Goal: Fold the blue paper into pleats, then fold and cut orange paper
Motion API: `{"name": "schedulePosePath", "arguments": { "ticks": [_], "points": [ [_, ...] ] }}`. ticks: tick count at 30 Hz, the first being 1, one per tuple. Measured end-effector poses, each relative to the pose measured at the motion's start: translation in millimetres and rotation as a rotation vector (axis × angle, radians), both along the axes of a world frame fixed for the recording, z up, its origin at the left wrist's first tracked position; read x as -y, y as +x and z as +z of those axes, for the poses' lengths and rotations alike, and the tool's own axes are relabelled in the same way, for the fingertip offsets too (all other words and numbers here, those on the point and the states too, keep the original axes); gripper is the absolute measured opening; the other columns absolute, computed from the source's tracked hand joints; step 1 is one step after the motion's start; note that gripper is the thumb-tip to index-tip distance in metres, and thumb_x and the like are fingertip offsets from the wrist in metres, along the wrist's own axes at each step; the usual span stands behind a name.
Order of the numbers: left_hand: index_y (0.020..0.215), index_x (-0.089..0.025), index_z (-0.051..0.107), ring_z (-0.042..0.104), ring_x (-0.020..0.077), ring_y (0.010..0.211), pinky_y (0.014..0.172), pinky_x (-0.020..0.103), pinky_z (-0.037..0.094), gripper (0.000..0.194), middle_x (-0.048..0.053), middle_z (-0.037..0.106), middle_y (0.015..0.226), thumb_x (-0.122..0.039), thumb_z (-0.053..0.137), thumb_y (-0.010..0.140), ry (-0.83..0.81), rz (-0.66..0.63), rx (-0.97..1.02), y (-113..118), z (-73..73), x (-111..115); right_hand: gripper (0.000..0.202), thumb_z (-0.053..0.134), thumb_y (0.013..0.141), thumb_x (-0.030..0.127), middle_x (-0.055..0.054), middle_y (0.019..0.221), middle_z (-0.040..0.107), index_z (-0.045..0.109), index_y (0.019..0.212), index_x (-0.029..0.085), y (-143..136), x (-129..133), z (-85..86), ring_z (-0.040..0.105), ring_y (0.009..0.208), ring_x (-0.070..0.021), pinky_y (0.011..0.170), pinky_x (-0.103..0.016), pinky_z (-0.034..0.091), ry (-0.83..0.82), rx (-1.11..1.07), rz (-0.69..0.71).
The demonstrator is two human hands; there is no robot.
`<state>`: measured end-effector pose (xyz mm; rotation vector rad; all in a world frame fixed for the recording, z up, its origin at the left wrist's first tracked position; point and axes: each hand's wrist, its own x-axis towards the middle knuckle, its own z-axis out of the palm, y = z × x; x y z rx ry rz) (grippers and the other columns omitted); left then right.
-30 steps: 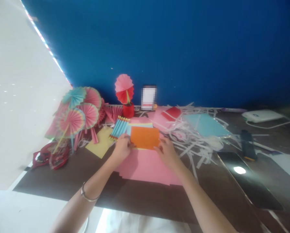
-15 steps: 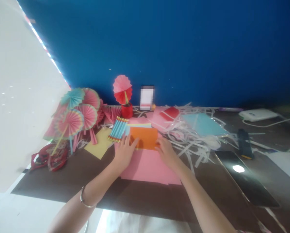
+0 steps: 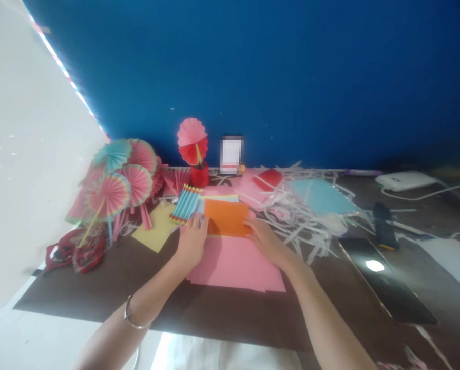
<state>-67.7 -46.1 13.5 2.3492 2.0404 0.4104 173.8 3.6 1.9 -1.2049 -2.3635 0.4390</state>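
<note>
A rectangle of orange paper (image 3: 227,217) lies over pink sheets (image 3: 233,262) on the dark table. My left hand (image 3: 193,239) is at its left edge, fingers bent and closed against the paper. On the opposite side, my right hand (image 3: 266,240) has its thumb and fingers at the right edge, pinching it; the fingertips are partly hidden. Just beyond my left fingers lies a row of blue pleated strips (image 3: 186,204) with yellow and red ends. A yellow sheet (image 3: 155,229) rests left of that hand.
Folded paper fans (image 3: 132,185) crowd the left side near a red bundle (image 3: 87,252). A pink-and-red fan (image 3: 192,139) stands in a red holder (image 3: 199,174). White paper strips (image 3: 310,231), a blue sheet (image 3: 318,196), a phone (image 3: 391,288) and a white device (image 3: 405,181) lie to the right.
My left thumb has drawn back from the face of the orange paper to its left edge. My right fingers stay at the right edge. The whole view has shifted slightly.
</note>
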Motion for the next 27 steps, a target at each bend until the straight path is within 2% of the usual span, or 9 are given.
{"name": "schedulePosePath", "arguments": {
  "ticks": [2,3,6,8,13,22,27],
  "points": [
    [0.122,-0.013,0.044,0.041,0.0301,0.118,0.085,0.044,0.044,0.051,0.017,0.044,0.13,0.003,0.033,0.075,0.089,-0.025,-0.01,-0.4,0.3,-2.6,0.031,0.04,0.083,0.022,-0.014,0.119,0.054,0.052,0.112,0.018,-0.6,-1.1,-3.3,0.048,0.115,-0.0258,0.096,-0.047,0.04,0.007,-0.003,-0.002],
    [0.12,-0.013,0.046,0.043,0.0288,0.117,0.086,0.042,0.044,0.045,0.016,0.047,0.128,0.0,0.035,0.079,0.13,-0.077,-0.001,-0.3,0.5,-4.1,0.031,0.04,0.083,0.022,-0.014,0.119,0.054,0.052,0.112,0.019,-0.9,-1.8,-5.1,0.048,0.115,-0.0256,0.096,-0.047,0.039,0.015,-0.005,-0.003],
    [0.111,-0.016,0.054,0.05,0.0228,0.109,0.089,0.037,0.043,0.03,0.011,0.056,0.117,-0.01,0.041,0.084,0.18,-0.343,0.01,1.9,1.5,-8.5,0.031,0.04,0.082,0.02,-0.013,0.118,0.055,0.053,0.111,0.019,-1.5,-3.8,-9.5,0.048,0.114,-0.0254,0.096,-0.048,0.039,0.037,-0.008,-0.001],
    [0.107,-0.017,0.057,0.054,0.0203,0.102,0.088,0.035,0.044,0.026,0.008,0.059,0.11,-0.011,0.043,0.086,0.154,-0.457,-0.02,4.4,2.0,-10.9,0.031,0.04,0.082,0.018,-0.013,0.116,0.056,0.053,0.109,0.019,-1.9,-4.4,-10.6,0.049,0.113,-0.0254,0.095,-0.048,0.04,0.05,-0.016,-0.001],
    [0.11,-0.015,0.056,0.056,0.0199,0.096,0.082,0.031,0.047,0.027,0.008,0.062,0.101,-0.01,0.046,0.084,0.055,-0.501,-0.118,7.5,2.5,-15.4,0.027,0.041,0.082,0.019,-0.012,0.115,0.055,0.057,0.104,0.021,-3.1,-3.2,-9.3,0.049,0.113,-0.0251,0.096,-0.047,0.039,0.07,-0.021,-0.004],
    [0.109,-0.015,0.054,0.058,0.0171,0.097,0.082,0.029,0.047,0.03,0.007,0.061,0.103,-0.005,0.041,0.085,0.044,-0.583,-0.134,-0.9,12.2,-17.8,0.026,0.041,0.083,0.02,-0.012,0.113,0.056,0.058,0.103,0.02,-4.0,-1.8,-6.6,0.05,0.111,-0.0249,0.096,-0.046,0.04,0.056,-0.007,-0.004],
    [0.105,-0.011,0.055,0.06,0.0204,0.091,0.074,0.032,0.048,0.028,0.011,0.062,0.099,-0.002,0.042,0.083,0.073,-0.586,-0.24,-1.2,6.4,-20.4,0.026,0.041,0.084,0.02,-0.011,0.114,0.056,0.059,0.103,0.021,-9.3,4.0,5.2,0.049,0.111,-0.0247,0.095,-0.045,0.039,0.112,0.022,-0.017]
  ]
}}
